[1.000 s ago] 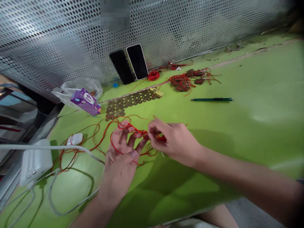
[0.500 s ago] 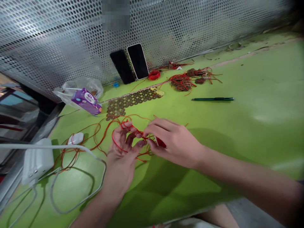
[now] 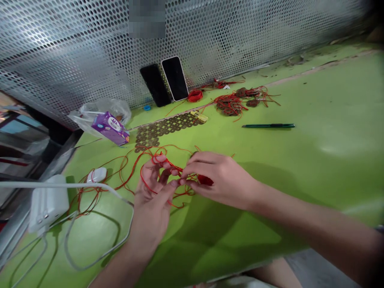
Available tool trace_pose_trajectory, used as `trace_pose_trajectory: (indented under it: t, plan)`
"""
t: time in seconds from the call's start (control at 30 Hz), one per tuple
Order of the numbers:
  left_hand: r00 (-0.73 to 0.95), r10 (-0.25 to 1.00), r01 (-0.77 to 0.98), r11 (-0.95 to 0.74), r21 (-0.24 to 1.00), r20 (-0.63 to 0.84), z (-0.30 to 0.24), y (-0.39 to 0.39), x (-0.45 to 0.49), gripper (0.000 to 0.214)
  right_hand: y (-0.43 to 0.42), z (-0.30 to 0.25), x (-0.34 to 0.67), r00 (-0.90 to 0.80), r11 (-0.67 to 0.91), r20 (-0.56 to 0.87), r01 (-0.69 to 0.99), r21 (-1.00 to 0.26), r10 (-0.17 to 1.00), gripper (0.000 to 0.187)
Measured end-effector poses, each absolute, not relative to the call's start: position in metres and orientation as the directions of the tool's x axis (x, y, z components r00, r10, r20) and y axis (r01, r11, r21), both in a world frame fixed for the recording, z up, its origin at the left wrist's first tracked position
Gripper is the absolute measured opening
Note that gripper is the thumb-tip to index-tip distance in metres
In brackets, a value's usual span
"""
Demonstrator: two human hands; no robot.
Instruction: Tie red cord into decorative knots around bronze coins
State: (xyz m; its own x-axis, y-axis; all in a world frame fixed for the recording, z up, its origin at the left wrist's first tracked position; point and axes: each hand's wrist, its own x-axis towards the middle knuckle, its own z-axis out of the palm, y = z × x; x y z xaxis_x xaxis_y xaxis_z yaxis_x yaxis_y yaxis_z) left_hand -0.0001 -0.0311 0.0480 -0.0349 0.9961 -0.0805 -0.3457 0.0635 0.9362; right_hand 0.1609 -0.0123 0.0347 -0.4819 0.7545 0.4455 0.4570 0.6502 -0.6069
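Red cord [image 3: 172, 164] is looped around the fingers of my left hand [image 3: 157, 186], which pinches strands between thumb and fingers. My right hand [image 3: 220, 176] meets it fingertip to fingertip, closed on the same cord. A dark red item [image 3: 205, 180] shows beneath the right palm; its kind is mostly hidden. Long cord runs from my left hand across the green table to a loose tangle [image 3: 90, 196]. Just beyond the hands lie rows of round coins with holes [image 3: 147, 134].
Two phones [image 3: 156, 85] lean on the perforated metal panel [image 3: 228, 44]. Behind the hands are a cord coil [image 3: 195, 95], a yellow cutter [image 3: 199, 116], corded coins [image 3: 229, 105] and a green pen [image 3: 268, 126]. On the left are a purple pack [image 3: 111, 129], an earbud case [image 3: 97, 175], a power bank [image 3: 49, 202] and a white cable [image 3: 67, 240].
My right fingertips have moved slightly down and left, coming against the left thumb. The cord end below the hands has shifted a little. The things on the table stay put.
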Motion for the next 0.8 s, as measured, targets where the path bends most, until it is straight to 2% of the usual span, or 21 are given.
trace_pose_trajectory:
  t: [0.13, 0.33, 0.53, 0.8]
  plan:
    - [-0.007, 0.993, -0.339, 0.105, 0.935, -0.114, 0.0483, -0.031, -0.0014, 0.035, -0.01, 0.0365, 0.1656, -0.506, 0.687, 0.478, 0.41, -0.599, 0.718, 0.015]
    - [0.019, 1.0, -0.252, -0.001, 0.968, 0.006, 0.046, -0.0298, 0.0003, 0.042, -0.0068, 0.0406, 0.169, -0.524, 0.679, 0.456, 0.387, -0.624, 0.719, 0.012]
    - [0.068, 0.996, -0.255, -0.038, 0.966, 0.058, 0.0433, -0.0319, 0.0004, 0.042, -0.0076, 0.0406, 0.1665, -0.548, 0.691, 0.451, 0.382, -0.614, 0.704, 0.012]
    - [0.116, 0.982, -0.207, -0.121, 0.971, 0.147, 0.0385, -0.0322, -0.0007, 0.043, -0.011, 0.0369, 0.1615, -0.522, 0.707, 0.482, 0.441, -0.554, 0.704, 0.01]
